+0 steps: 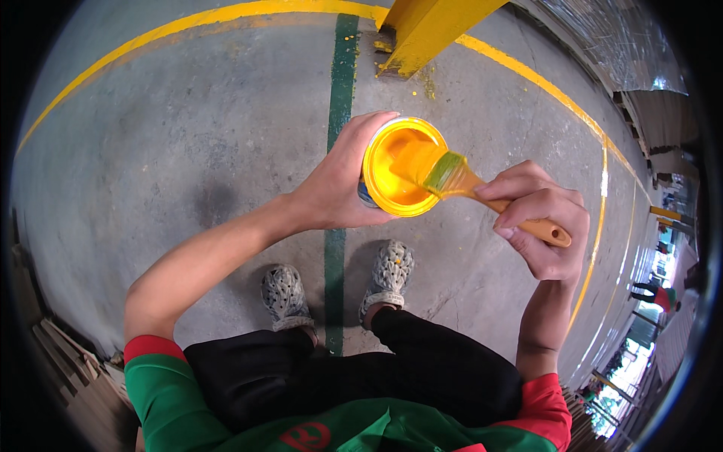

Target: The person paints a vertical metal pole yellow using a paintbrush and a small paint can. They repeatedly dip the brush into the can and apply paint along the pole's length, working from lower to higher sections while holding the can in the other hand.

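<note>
My left hand (348, 177) is wrapped round the side of a paint can (368, 162), holding it up off the floor with its mouth facing me. Yellow paint (392, 187) coats the inside and the rim. In my right hand (544, 218) is a paintbrush (486, 197), gripped by its orange wooden handle between thumb and fingers. The brush tilts down to the left, its yellow-coated bristles reaching into the can's mouth. Greenish paint marks the ferrule. Whether the bristle tips touch the paint or the inner wall, I cannot tell.
Beyond the can stands a yellow post (433, 34), with yellow drips on the floor at its base. A green stripe (343, 83) runs along the grey concrete between my shoes (390, 273). Yellow lines (527, 74) cross farther out. Stacked boards (79, 369) lie at lower left; a person (663, 297) is far right.
</note>
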`<state>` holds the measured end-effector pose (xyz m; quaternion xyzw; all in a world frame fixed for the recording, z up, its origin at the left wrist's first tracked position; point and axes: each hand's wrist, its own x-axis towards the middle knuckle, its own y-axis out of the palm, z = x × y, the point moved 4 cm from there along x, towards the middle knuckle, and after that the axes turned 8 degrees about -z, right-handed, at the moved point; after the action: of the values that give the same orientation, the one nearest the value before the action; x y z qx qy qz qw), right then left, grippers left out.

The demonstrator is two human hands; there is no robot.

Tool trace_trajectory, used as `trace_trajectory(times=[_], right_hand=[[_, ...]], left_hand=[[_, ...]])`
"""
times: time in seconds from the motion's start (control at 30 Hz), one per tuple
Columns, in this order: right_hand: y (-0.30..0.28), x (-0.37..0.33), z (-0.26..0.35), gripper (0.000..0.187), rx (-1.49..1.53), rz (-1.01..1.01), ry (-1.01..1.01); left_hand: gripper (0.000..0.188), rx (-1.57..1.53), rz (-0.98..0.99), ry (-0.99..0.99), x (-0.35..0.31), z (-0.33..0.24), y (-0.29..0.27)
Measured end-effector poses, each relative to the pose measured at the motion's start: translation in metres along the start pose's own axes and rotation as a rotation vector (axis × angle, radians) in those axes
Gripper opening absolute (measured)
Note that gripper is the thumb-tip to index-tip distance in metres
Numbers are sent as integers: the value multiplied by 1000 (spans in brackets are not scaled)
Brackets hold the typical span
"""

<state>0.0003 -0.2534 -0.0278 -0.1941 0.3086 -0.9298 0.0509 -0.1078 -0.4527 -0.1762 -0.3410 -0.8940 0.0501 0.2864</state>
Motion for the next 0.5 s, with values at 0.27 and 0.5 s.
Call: trace_trajectory(times=[0.27,0.5], right_hand=[[-7,-10,-12,23,-26,3,73],[-17,-14,-9,20,-17,-57,92]], left_hand=[[112,-9,2,38,2,-1,-5],[112,-8,-14,7,1,0,-6]])
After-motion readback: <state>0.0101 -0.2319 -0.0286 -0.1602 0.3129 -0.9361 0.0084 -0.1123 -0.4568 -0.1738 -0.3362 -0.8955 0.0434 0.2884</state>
